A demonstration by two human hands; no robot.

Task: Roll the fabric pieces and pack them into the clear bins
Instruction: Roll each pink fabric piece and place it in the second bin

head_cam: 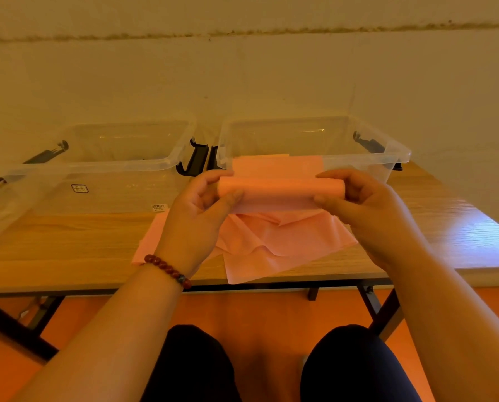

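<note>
Pink fabric roll [280,187] in progress; I judge packing not begun.
My left grip [201,204] and right grip [355,198] curl round its ends above the wooden table [68,242]; loose pink sheets [271,242] beneath, clear plastic bins [167,163] along the far edge.

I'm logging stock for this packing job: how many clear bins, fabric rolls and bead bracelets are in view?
Clear bins: 2 (left bin, right bin)
Pink fabric roll: 1, held by left hand and right hand
Bead bracelet: 1
Total: 4
Loose pink fabric on the table overlaps; its pieces cannot be counted.
</note>
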